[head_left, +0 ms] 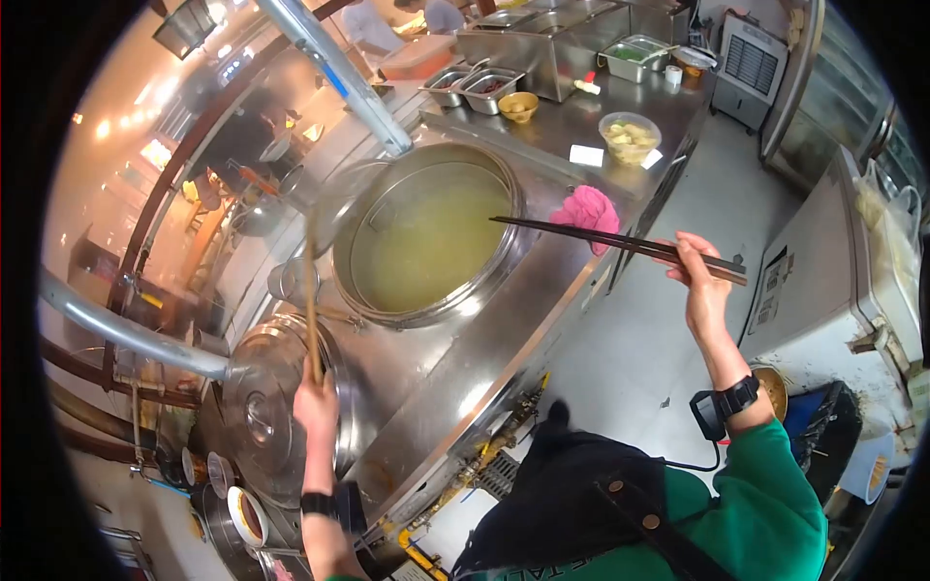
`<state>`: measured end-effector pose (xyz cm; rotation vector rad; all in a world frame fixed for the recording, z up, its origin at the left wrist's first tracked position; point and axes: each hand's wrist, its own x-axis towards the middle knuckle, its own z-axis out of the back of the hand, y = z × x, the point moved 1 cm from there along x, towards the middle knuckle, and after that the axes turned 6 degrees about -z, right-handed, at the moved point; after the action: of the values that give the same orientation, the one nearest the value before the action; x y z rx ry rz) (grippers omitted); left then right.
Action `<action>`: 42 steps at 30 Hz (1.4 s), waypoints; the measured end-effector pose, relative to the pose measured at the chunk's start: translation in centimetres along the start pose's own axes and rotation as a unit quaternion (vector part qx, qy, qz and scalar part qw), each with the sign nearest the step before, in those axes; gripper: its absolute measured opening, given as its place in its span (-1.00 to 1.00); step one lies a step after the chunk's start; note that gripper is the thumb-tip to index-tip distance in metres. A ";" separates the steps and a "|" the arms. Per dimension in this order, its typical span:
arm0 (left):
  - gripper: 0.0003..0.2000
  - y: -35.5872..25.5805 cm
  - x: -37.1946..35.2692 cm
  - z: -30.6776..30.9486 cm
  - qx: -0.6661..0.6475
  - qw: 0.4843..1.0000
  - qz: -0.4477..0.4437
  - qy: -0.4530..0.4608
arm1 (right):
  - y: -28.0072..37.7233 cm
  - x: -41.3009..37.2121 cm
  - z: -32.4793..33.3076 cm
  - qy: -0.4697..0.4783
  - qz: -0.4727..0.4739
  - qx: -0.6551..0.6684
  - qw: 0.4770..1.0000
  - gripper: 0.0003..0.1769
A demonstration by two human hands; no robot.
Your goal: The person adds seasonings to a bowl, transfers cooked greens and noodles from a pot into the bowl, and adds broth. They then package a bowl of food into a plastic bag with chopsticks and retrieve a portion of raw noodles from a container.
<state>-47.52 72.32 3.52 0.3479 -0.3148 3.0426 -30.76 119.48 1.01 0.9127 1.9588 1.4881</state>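
Note:
My left hand (pixel 315 402) is closed around the long wooden handle (pixel 311 310) of what looks like a strainer. Its wire head (pixel 351 194) is blurred and sits by the left rim of a big steel pot (pixel 516 198). Cloudy yellowish-green liquid (pixel 436 242) fills much of the pot. In my right hand (pixel 699 266) is a pair of long dark chopsticks (pixel 620 240), held off the counter's front edge. Their tips point left, over the pot's right side. A pink cloth (pixel 589 213) lies on the counter behind the chopsticks.
Below my left forearm is a large round steel lid (pixel 257 416). Farther back stand a tub of pale food (pixel 630 137), a yellow bowl (pixel 518 107) and steel food pans (pixel 489 89). A slanted metal pipe (pixel 339 73) rises behind the pot. People work at the far back.

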 end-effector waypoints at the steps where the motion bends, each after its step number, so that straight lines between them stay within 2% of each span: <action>1: -0.54 -0.6 2.3 -1.4 0.020 0.999 -0.040 0.007 | -0.2 0.8 0.2 -0.011 0.002 -0.005 1.000 -0.76; 2: -0.54 -1.0 4.6 -3.6 0.040 0.996 -0.078 0.014 | -0.4 1.8 0.4 -0.017 0.003 -0.029 0.999 -0.75; 4: -0.57 -1.9 8.6 -7.2 0.084 0.990 -0.094 0.067 | -0.5 3.9 0.5 -0.031 0.028 -0.051 0.998 -0.76; 8: -0.60 -3.5 15.4 -13.4 0.109 0.984 -0.110 0.087 | 0.0 8.7 -0.5 -0.050 0.050 -0.108 0.992 -0.75; 10: -0.62 -3.6 17.9 -15.8 0.124 0.975 -0.127 0.131 | 0.2 11.1 -1.4 -0.057 0.069 -0.123 0.988 -0.76; 12: -0.61 -1.9 19.6 -18.8 0.128 0.970 -0.186 0.094 | -0.7 13.4 -1.2 -0.044 0.080 -0.132 0.987 -0.78; 13: -0.61 -1.2 20.6 -20.3 0.159 0.966 -0.154 0.132 | -0.7 14.1 -1.8 -0.036 0.077 -0.122 0.989 -0.79; 14: -0.66 -0.8 20.8 -20.9 0.174 0.959 -0.158 0.156 | -0.7 14.6 -2.5 -0.027 0.070 -0.114 0.991 -0.81; 15: -0.74 0.2 21.3 -22.3 0.185 0.955 -0.122 0.198 | -0.4 15.4 -3.4 -0.022 0.060 -0.095 0.993 -0.82; 16: -0.82 0.4 20.6 -22.2 0.173 0.954 -0.140 0.200 | -0.4 15.9 -4.0 -0.014 0.044 -0.079 0.996 -0.84; 18: -0.83 0.4 19.5 -20.6 0.099 0.958 -0.098 0.252 | -0.4 17.4 -4.7 -0.007 0.038 -0.069 0.997 -0.85; 19: -0.79 0.5 19.1 -19.4 0.100 0.936 -0.088 0.325 | -0.2 18.2 -4.9 -0.007 0.034 -0.067 0.997 -0.85; 20: -0.74 0.2 18.5 -18.3 0.096 0.921 -0.028 0.376 | -0.2 18.8 -4.9 -0.006 0.027 -0.067 0.997 -0.85; 21: -0.75 0.2 17.8 -17.4 0.131 0.883 0.010 0.450 | -0.1 19.4 -4.9 -0.010 0.024 -0.068 0.997 -0.85; 22: -0.75 -0.4 16.9 -16.3 0.135 0.881 0.007 0.454 | 0.1 19.9 -4.9 -0.004 0.032 -0.071 0.997 -0.85; 24: -0.70 -3.2 14.1 -13.4 0.023 0.855 0.156 0.494 | 0.4 21.4 -5.1 0.005 0.034 -0.078 0.996 -0.85; 25: -0.70 -2.8 13.3 -14.0 0.025 0.852 0.160 0.498 | 0.5 22.1 -5.2 0.017 0.035 -0.068 0.997 -0.85; 27: -0.84 -3.8 11.3 -14.7 -0.125 0.775 0.162 0.598 | 0.6 23.5 -5.8 0.036 0.033 -0.049 0.998 -0.84; 28: -0.82 -4.3 10.9 -14.8 -0.179 0.757 0.134 0.614 | 0.4 24.2 -6.1 0.039 0.029 -0.049 0.998 -0.84; 29: -0.80 -7.8 11.6 -13.4 -0.231 0.736 0.105 0.628 | 0.2 24.9 -6.4 0.049 0.027 -0.043 0.998 -0.85; 30: -0.79 -10.2 12.3 -13.0 -0.357 0.667 0.132 0.641 | 0.0 25.4 -6.6 0.058 0.022 -0.037 0.997 -0.85; 31: -0.77 -12.5 12.7 -12.5 -0.476 0.581 0.164 0.640 | 0.2 25.7 -6.8 0.050 0.032 -0.065 0.996 -0.85; 32: -0.78 -15.2 13.6 -13.4 -0.469 0.586 0.138 0.646 | 0.0 26.1 -7.0 0.046 0.027 -0.052 0.997 -0.84; 33: -0.79 -18.2 15.0 -12.6 -0.454 0.628 0.075 0.627 | -0.2 26.3 -6.9 0.039 0.021 -0.055 0.998 -0.83; 34: -0.78 -19.9 15.1 -13.4 -0.544 0.575 0.186 0.583 | -0.4 26.4 -6.7 0.035 0.015 -0.059 0.998 -0.82; 36: -0.78 -21.4 15.7 -17.0 -0.616 0.554 0.220 0.515 | -0.4 26.5 -6.8 0.038 0.019 -0.027 0.999 -0.81; 37: -0.80 -19.6 16.1 -22.9 -0.648 0.521 0.267 0.487 | -0.7 26.7 -6.3 0.033 0.021 -0.033 0.999 -0.79; 39: -0.83 -18.8 18.3 -29.0 -0.648 0.466 0.304 0.520 | -0.2 26.9 -6.1 0.031 0.019 -0.035 0.999 -0.80; 40: -0.83 -19.1 18.7 -28.5 -0.650 0.464 0.305 0.518 | 0.0 26.9 -6.0 0.022 0.027 -0.042 0.999 -0.79; 41: -0.86 -19.4 18.8 -27.1 -0.688 0.429 0.355 0.466 | 0.2 26.9 -6.0 0.025 0.025 -0.043 0.998 -0.79; 42: -0.78 -19.4 18.8 -25.9 -0.719 0.392 0.402 0.410 | 0.4 27.0 -6.0 0.020 0.034 -0.038 0.999 -0.79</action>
<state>-69.75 97.46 -13.11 -1.6143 -2.9761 1.4163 -52.48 136.54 3.03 0.9310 1.9038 1.6185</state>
